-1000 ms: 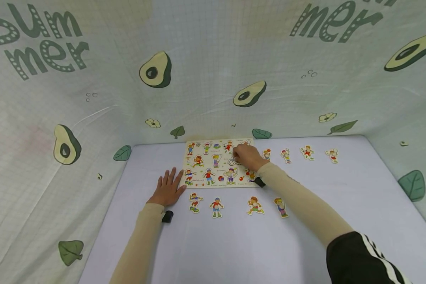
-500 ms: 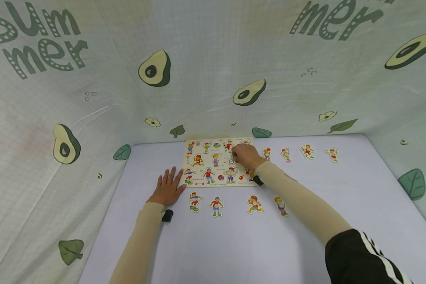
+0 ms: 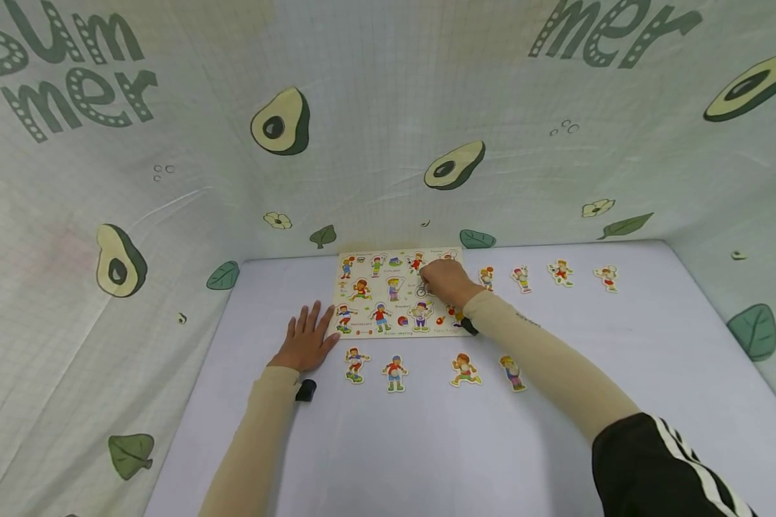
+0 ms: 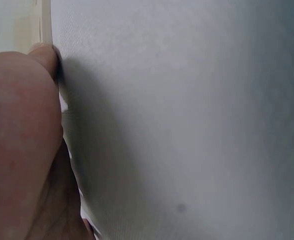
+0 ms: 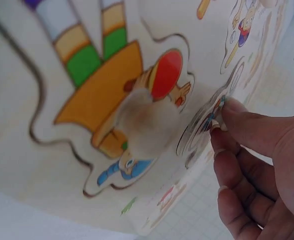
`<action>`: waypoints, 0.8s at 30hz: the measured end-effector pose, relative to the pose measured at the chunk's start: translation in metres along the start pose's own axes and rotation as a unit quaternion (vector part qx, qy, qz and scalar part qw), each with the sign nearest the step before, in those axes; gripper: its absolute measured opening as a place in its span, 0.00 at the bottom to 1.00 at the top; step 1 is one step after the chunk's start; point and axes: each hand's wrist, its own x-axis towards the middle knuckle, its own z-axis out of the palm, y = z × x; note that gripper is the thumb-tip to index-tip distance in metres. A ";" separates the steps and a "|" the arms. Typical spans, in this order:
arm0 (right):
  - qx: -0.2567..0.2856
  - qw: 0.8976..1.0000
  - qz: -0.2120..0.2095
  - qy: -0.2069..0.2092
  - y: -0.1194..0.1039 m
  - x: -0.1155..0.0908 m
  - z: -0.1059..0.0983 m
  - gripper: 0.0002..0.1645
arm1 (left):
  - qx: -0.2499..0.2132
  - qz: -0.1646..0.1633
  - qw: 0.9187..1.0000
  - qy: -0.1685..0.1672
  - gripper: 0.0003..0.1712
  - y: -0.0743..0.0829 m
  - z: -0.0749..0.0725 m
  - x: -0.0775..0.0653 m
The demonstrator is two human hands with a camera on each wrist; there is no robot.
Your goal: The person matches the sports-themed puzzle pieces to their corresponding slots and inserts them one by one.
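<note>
A puzzle board printed with children playing sports lies flat at the back of the table. My right hand is over its right part. In the right wrist view, the thumb and index finger of that hand pinch a puzzle piece at its outline on the board; the fingers partly hide it. A piece showing a child with a red bat sits close by, a pale round knob on it. Palm down on the table, my left hand has its fingers spread, fingertips and thumb at the board's left edge.
In front of the board lie a skateboarder piece, a roller skater piece, a runner piece and a piece in purple trousers. Several more, including a footballer piece, lie to its right. A printed cloth hangs behind.
My right hand has shifted very slightly left over the board, its fingers at the same part. My left hand and the loose pieces have stayed where they were.
</note>
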 end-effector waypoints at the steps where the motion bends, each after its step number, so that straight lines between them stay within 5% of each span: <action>1: -0.003 1.000 -0.002 0.000 0.000 0.000 0.000 0.07 | 0.001 0.001 1.000 -0.001 0.41 0.000 0.000 0.000; 24: 0.039 0.999 0.024 0.015 -0.004 -0.005 0.004 0.05 | 0.007 0.001 1.000 0.003 0.42 0.000 0.001 0.001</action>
